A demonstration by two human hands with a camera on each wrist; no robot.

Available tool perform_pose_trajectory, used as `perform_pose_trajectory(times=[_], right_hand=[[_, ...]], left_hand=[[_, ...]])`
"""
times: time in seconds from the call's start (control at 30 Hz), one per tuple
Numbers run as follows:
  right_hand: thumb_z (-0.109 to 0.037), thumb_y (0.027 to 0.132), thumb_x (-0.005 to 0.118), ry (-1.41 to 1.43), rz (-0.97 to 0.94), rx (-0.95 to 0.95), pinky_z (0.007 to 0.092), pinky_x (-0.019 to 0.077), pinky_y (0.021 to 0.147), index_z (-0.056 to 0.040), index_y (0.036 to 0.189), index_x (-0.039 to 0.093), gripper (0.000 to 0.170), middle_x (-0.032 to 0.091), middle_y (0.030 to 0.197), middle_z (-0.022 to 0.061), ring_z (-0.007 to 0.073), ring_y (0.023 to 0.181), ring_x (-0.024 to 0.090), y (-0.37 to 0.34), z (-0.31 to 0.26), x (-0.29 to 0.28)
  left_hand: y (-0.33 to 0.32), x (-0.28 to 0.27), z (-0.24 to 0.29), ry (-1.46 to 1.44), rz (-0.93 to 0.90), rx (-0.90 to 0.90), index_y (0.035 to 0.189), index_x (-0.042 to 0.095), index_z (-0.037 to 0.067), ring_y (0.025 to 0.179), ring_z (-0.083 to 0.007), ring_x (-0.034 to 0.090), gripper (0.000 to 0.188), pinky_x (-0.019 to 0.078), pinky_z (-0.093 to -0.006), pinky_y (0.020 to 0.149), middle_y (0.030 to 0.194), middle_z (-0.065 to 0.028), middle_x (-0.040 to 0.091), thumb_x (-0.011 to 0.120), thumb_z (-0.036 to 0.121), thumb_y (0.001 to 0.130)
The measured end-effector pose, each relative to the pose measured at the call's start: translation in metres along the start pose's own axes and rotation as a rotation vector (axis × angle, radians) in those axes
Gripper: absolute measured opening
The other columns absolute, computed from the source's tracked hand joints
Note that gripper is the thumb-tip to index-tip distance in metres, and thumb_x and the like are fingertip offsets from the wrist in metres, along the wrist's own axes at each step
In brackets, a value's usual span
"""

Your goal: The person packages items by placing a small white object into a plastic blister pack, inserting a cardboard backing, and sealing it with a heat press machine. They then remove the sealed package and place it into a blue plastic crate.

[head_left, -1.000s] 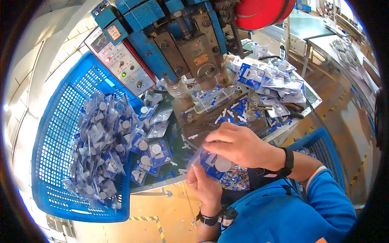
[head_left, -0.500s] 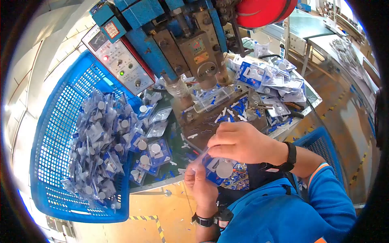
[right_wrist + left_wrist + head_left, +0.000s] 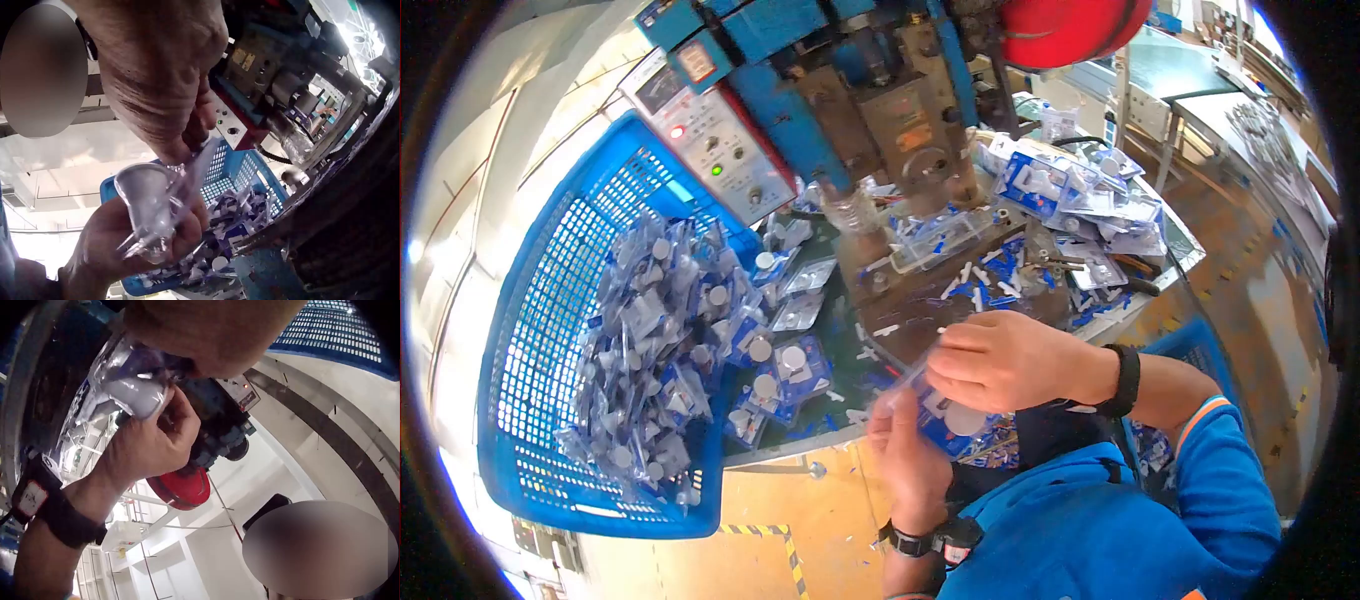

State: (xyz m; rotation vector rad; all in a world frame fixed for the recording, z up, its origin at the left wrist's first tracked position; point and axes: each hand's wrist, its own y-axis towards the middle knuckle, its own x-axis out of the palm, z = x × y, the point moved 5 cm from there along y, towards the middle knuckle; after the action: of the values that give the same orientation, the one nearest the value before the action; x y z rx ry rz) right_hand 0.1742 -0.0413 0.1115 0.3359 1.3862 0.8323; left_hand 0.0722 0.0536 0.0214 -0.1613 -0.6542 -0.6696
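A clear package [image 3: 937, 426] with a blue card is held near the edge of the tabletop [image 3: 838, 335], pinched by the fingers of the right hand [image 3: 1022, 362] and, apparently (blur obscures the contact), gripped by those of the left hand [image 3: 908, 455]. Similar packages [image 3: 650, 345] are heaped in the blue basket [image 3: 528, 370].

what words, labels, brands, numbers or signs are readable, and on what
No text can be read; these markings are too small or blurred:
Small white sticker on blue metal press
Orange plate on press
White control panel with knobs
Held blue card in clear plastic
White label by black wristband
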Motion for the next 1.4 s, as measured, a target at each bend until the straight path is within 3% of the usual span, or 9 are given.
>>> perform_pose_trajectory(times=[0.3,0.53,0.63,0.77,0.87,0.93,1.07,1.13,1.4], right_hand=[[-0.017,0.071,0.064,0.165,-0.047,0.145,0.0337,0.0461,0.057,-0.0066,0.07,0.056,0.014,0.052,0.076,0.0053,0.0218,0.077,0.055,0.009,-0.026,0.009],[-0.035,0.08,0.073,0.452,-0.802,0.179,0.0354,0.0499,0.079,-0.0023,0.093,0.063,0.037,0.062,0.098,0.0108,0.0272,0.091,0.06,-0.025,-0.062,0.005],[-0.041,0.086,0.071,0.516,-0.275,0.627,0.0374,0.0534,0.074,-0.0002,0.127,0.053,0.06,0.065,0.107,0.0155,0.0287,0.092,0.065,-0.063,-0.036,0.024],[-0.026,0.085,0.077,1.597,0.243,1.31,0.03,0.0529,0.067,-0.0012,0.147,0.032,0.081,0.064,0.11,0.0157,0.0217,0.085,0.065,-0.105,-0.046,0.038],[-0.019,0.087,0.07,0.934,0.025,1.108,0.0318,0.0512,0.067,-0.0008,0.136,0.048,0.057,0.065,0.095,0.0103,0.0204,0.08,0.063,-0.14,-0.025,-0.024],[-0.018,0.085,0.07,0.558,-0.223,1.017,0.0364,0.0513,0.069,-0.0011,0.125,0.056,0.046,0.066,0.092,0.0118,0.0265,0.081,0.064,-0.166,-0.02,-0.074],[-0.021,0.074,0.076,0.052,-0.786,1.255,0.0439,0.0496,0.079,-0.0019,0.119,0.059,0.052,0.065,0.093,0.0161,0.0361,0.089,0.063,-0.276,-0.034,-0.108],[-0.021,0.073,0.076,-0.115,-0.922,1.443,0.0446,0.0487,0.082,-0.0022,0.119,0.059,0.053,0.066,0.095,0.0166,0.0353,0.094,0.064,-0.296,-0.034,-0.116],[-0.024,0.078,0.075,0.233,-0.519,0.994,0.0449,0.0501,0.077,-0.0044,0.117,0.06,0.046,0.067,0.096,0.0162,0.0368,0.091,0.064,-0.182,0.014,-0.074]], left_hand=[[-0.002,-0.008,-0.01,0.037,0.061,0.007,0.105,0.066,0.002,0.092,-0.0159,0.066,0.017,0.0516,-0.0294,0.083,0.105,-0.009,0.07,0.055,0.012,0.099],[0.021,-0.036,0.024,-0.117,0.136,0.098,0.108,0.06,0.002,0.097,-0.0179,0.064,0.02,0.053,-0.0327,0.085,0.108,-0.0088,0.067,0.056,0.02,0.101],[0.011,-0.024,0.025,-0.133,0.085,0.037,0.114,0.057,0.003,0.1,-0.0186,0.064,0.02,0.0519,-0.0344,0.088,0.112,-0.0084,0.065,0.054,0.019,0.101],[-0.01,-0.001,-0.024,0.292,-0.111,-0.095,0.104,0.062,0.003,0.099,-0.0184,0.064,0.027,0.0506,-0.0333,0.088,0.102,-0.0084,0.067,0.047,0.024,0.104],[-0.002,0.005,-0.012,0.771,-0.376,-0.005,0.083,0.067,0.002,0.084,-0.023,0.066,0.047,0.0501,-0.0367,0.077,0.084,-0.0124,0.069,0.037,0.031,0.105],[0.026,-0.005,0.036,1.229,-0.124,0.661,0.082,0.066,0.002,0.069,-0.0321,0.061,0.023,0.0474,-0.0422,0.067,0.079,-0.0127,0.065,0.057,0.019,0.094],[0.114,-0.088,0.057,1.9,0.222,0.744,0.104,0.063,0.004,0.096,-0.0351,0.06,0.043,0.0447,-0.05,0.083,0.096,-0.0145,0.067,0.081,0.029,0.074],[0.125,-0.087,0.054,2.088,0.294,0.407,0.118,0.057,0.005,0.103,-0.0371,0.058,0.064,0.0428,-0.0515,0.089,0.103,-0.0164,0.066,0.085,0.034,0.068],[0.134,-0.108,0.048,2.137,0.354,0.328,0.144,0.036,0.006,0.111,-0.0409,0.056,0.109,0.0429,-0.0485,0.094,0.119,-0.022,0.061,0.093,0.037,0.057]])
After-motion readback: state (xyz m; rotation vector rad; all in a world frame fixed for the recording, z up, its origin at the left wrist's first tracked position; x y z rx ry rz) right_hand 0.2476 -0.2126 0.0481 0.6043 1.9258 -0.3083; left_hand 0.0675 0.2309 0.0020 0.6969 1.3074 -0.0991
